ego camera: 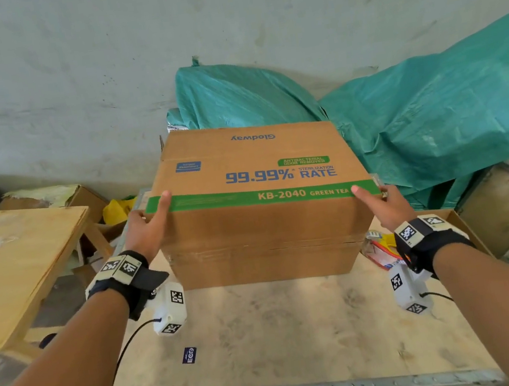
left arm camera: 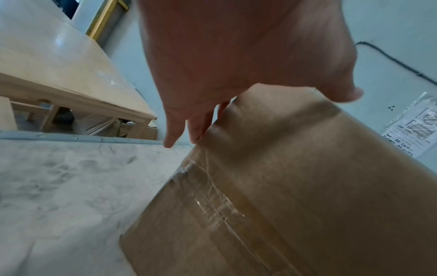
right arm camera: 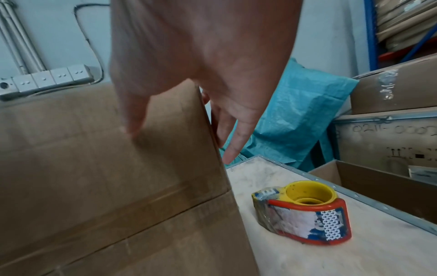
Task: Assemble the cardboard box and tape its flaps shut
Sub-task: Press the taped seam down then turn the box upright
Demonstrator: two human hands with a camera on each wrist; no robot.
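Note:
A brown cardboard box [ego camera: 265,230] printed "99.99% STERILIZATION RATE" is held between my two hands over the worktable [ego camera: 283,336], tilted toward me. Clear tape [left arm camera: 208,201] runs along the closed seam on its near face. My left hand [ego camera: 150,220] presses the box's [left arm camera: 307,186] left corner, thumb on the green stripe, with straight fingers [left arm camera: 172,130] down the side. My right hand [ego camera: 379,204] presses the right corner of the box [right arm camera: 94,168] the same way, fingers [right arm camera: 234,142] straight. A red and yellow tape dispenser [right arm camera: 302,214] lies on the table, right of the box.
A plywood table [ego camera: 10,259] stands at left, across a gap. Teal tarp [ego camera: 432,118] covers things behind and to the right. An open carton [right arm camera: 378,186] sits past the worktable's right metal edge. A power strip [right arm camera: 47,80] hangs on the wall.

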